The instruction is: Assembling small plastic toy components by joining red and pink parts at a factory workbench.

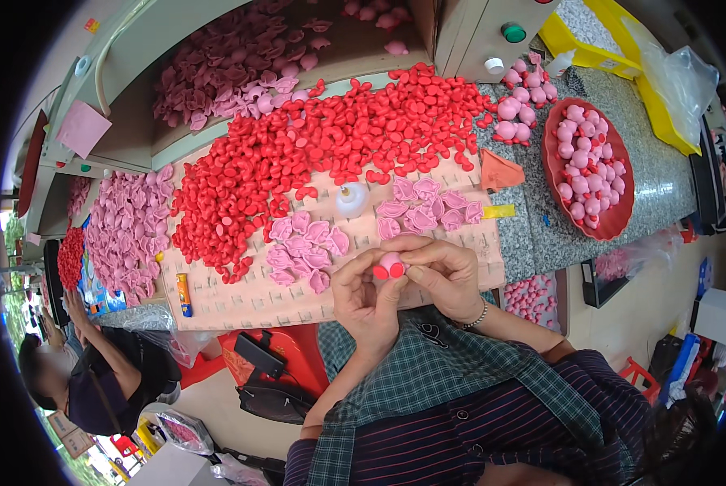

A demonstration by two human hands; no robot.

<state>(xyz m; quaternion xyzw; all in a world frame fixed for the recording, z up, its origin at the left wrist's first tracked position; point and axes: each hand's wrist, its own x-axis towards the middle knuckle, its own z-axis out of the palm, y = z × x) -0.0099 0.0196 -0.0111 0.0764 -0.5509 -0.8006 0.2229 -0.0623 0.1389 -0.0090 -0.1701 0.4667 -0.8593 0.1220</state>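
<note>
A small round pink toy figure point(393, 261) with two red feet is pinched between my hands, feet facing me. The fingertips of my left hand point(365, 296) close on one side of it. My right hand point(450, 279) grips the other side with thumb and fingers. Just beyond them, pink curled plastic pieces point(420, 212) lie in a cluster, with another pink cluster point(305, 247) to the left. Between the clusters stands a small white squeeze bottle point(352, 200). A large heap of red foot pieces point(330, 130) spreads behind.
At right, a red scalloped basket point(551, 162) holds finished-looking pink figures; more figures point(515, 113) stand beside it. A yellow bin point(663, 109) sits behind. Pink pieces point(128, 231) are heaped left, near an orange-yellow tube point(184, 294). Another person point(112, 373) works at far left.
</note>
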